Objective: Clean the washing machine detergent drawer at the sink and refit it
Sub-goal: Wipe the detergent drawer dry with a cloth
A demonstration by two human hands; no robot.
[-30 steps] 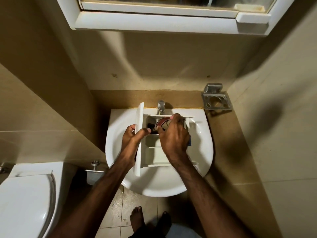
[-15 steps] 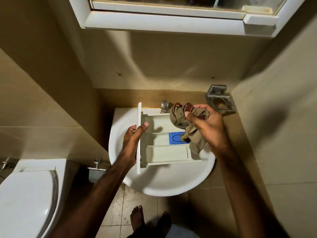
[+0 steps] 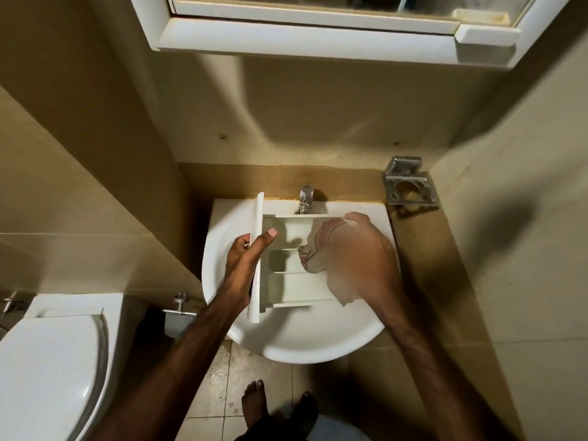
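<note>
My right hand (image 3: 362, 259) brought the crumpled beige cloth with red stripes (image 3: 318, 249) back down into the white plastic detergent drawer (image 3: 292, 288), covering its blue insert.

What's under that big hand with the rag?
The right hand holds a rag over the white drawer. You can see pale dividers and compartments beside it. The drawer's right end is covered, so what's there can't be seen.

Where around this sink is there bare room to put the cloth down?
Bare patches: the basin front, below the drawer; the basin's left curve, beside the left hand. Crowded: under the tap, where the right hand holds the cloth over the drawer.
</note>
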